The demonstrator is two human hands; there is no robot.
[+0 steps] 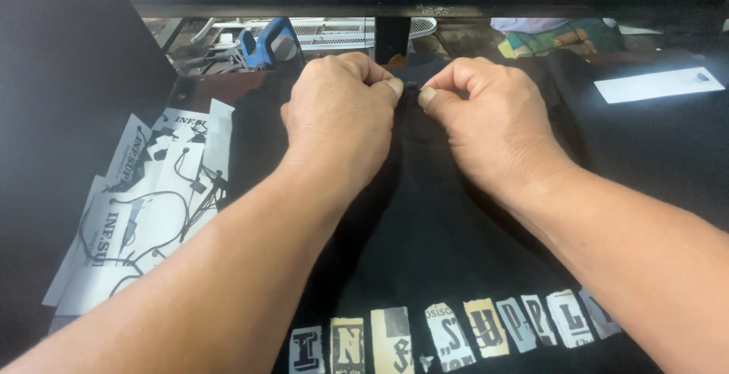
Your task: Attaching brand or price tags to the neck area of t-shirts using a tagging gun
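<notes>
Seen from the head camera, the left hand (338, 116) and the right hand (486, 119) are meeting knuckle to knuckle at the far edge of a black T-shirt (425, 230), both curled tight with thumb and forefinger pinching a small fold of the fabric between them. The shirt is lying flat on the table (661, 138), spreading from under the hands back towards the person, with a row of cut-out printed letters (448, 336) running across it below the forearms. Left of the left forearm, a loose pile of white hang tags (144, 214) with black strings is lying beside the shirt. Just beyond the left hand a blue-handled tool (266, 44) is resting, and well right of the right hand a white paper strip (657, 85) is lying on dark cloth.
</notes>
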